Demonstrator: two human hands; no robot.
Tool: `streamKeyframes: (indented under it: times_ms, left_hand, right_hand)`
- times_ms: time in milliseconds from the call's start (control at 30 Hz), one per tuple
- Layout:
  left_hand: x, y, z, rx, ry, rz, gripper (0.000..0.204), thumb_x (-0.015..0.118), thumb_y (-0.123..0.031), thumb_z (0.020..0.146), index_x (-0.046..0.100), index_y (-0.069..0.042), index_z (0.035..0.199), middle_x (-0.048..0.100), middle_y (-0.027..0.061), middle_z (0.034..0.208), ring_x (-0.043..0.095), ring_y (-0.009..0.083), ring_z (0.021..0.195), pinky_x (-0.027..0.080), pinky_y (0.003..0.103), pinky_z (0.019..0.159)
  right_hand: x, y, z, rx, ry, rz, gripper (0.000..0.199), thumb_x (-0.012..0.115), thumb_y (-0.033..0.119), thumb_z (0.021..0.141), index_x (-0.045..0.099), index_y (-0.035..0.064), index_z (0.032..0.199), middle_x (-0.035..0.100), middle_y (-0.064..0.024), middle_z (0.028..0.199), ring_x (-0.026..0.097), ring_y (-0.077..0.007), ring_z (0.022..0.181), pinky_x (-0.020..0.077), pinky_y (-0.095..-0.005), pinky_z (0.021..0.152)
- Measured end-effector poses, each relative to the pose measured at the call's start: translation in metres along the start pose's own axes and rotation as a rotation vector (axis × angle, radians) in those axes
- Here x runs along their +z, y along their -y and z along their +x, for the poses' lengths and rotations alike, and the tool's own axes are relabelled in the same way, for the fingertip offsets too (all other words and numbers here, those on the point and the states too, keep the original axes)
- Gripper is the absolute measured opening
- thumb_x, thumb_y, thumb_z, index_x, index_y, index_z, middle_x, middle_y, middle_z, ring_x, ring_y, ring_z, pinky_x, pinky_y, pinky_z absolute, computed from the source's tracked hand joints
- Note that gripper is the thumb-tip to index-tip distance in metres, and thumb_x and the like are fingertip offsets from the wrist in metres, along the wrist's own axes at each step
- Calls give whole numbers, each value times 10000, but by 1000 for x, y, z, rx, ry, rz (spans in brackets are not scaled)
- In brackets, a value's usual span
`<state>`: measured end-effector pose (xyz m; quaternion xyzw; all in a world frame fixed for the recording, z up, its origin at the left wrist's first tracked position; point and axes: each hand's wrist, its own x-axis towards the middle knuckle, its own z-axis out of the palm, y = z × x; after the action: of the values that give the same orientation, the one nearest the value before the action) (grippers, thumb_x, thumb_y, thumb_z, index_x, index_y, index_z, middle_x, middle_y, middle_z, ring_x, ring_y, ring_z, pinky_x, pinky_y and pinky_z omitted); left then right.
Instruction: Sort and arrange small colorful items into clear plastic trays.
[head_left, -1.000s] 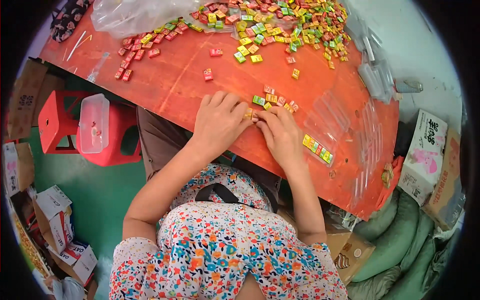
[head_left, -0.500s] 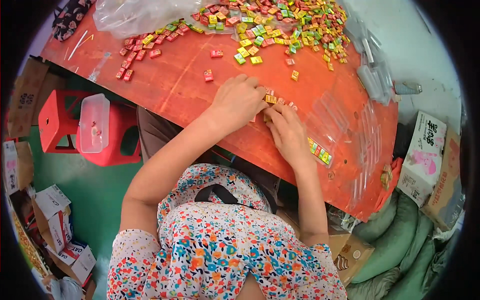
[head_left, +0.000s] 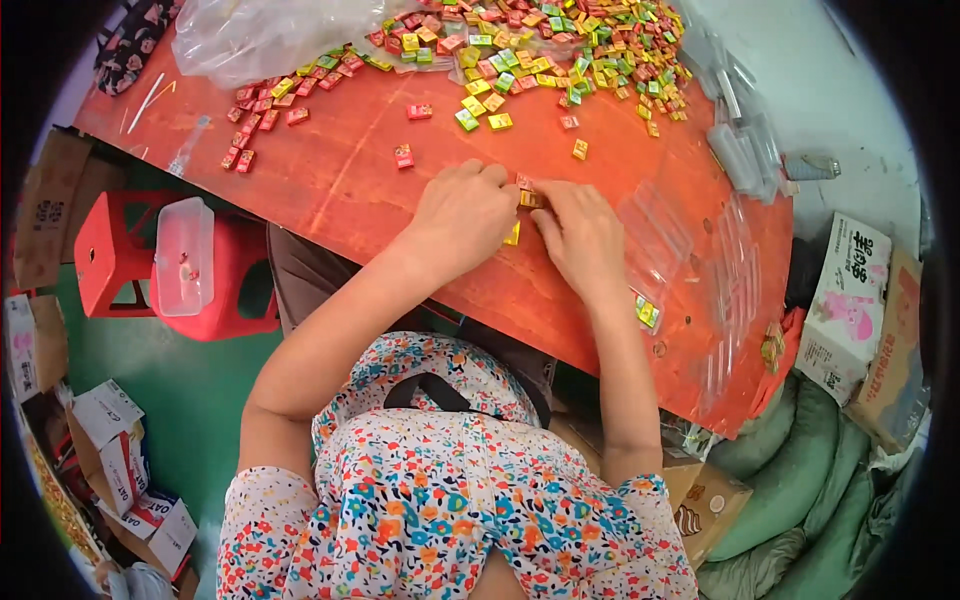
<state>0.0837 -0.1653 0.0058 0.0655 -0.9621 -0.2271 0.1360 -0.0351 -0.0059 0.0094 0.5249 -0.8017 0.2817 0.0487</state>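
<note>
At red table (head_left: 330, 185), left hand (head_left: 462, 218), right hand (head_left: 580, 232), boxes (head_left: 528, 199) between.

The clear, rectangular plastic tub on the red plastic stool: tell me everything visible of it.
The clear, rectangular plastic tub has rounded corners and a narrow rim. It looks open-topped and upright, and holds a few small reddish bits, too small to identify. It rests on the red plastic stool, in the left part of the view.

I am in a small packing workshop, I think. My big red table (head_left: 330, 180) has a heap of tiny boxes (head_left: 625, 60) and clear plastic trays (head_left: 738, 162) on it. Around me I see cartons (head_left: 848, 300), fat green sacks (head_left: 775, 495) and red stools (head_left: 105, 250).
</note>
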Motion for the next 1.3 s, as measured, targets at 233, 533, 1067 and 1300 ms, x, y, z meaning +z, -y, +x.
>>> streamKeyframes:
  times_ms: [233,533,1067,1300]
  left_hand:
    - [20,5,10,2,-111,98,129,675,-153,814,671,-55,899,607,97,872,615,299,863,542,433,727]
    - [19,9,14,-35,-112,44,135,655,-167,829,673,-60,909,602,104,864,630,304,882,548,452,702]
    - [-21,64,-29,151,-158,-169,235,670,-97,863,680,-11,1081,623,149,1030,620,338,971,518,417,841]
    - [-30,64,-36,59,-11,-152,296,660,-72,851,659,-24,1143,612,151,1056,616,330,1006,516,409,864]
  right_hand:
    - [10,-4,13,-105,72,-226,264,708,109,811,671,83,1071,679,-74,941,636,-280,858,524,-413,728]
    - [10,17,-27,157,-10,118,317,701,135,865,645,38,1162,675,-150,880,666,-327,864,534,-450,738]
    - [2,9,-20,20,109,105,377,734,128,840,631,3,1180,603,-172,1139,625,-352,1018,524,-424,860]
    - [5,10,-13,41,163,168,381,733,121,837,627,0,1182,600,-155,1111,615,-352,1008,516,-421,854]
